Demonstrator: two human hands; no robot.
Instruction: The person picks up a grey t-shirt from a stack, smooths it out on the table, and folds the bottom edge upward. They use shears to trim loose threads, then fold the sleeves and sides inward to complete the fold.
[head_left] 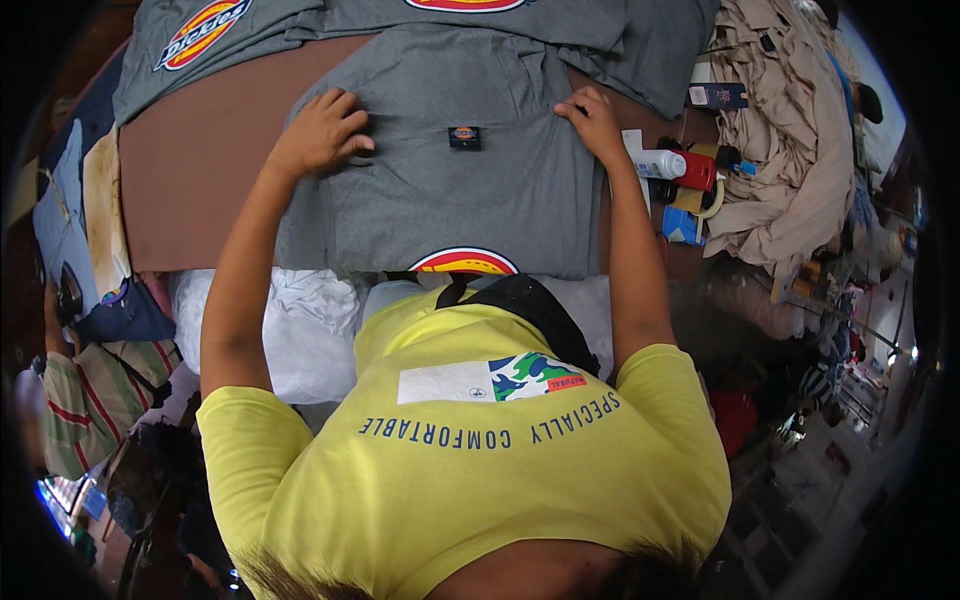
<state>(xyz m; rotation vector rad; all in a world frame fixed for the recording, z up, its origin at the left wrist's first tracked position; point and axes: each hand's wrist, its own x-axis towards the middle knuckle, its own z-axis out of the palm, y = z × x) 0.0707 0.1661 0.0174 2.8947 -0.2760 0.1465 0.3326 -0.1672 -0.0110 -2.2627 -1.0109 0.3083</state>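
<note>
A grey T-shirt lies folded on the brown tabletop in front of me, with a small black label near its middle and part of a red and yellow oval print at its near edge. At the shirt's left side, my left hand has its fingers curled on the cloth, thumb pointing inward. My right hand pinches the cloth at the right side between thumb and fingers. A crease runs across the shirt between the two hands.
More grey shirts lie along the far side of the brown table. At right are a white bottle, a red item, a roll of tape and a beige cloth heap. White plastic bulges below the near edge.
</note>
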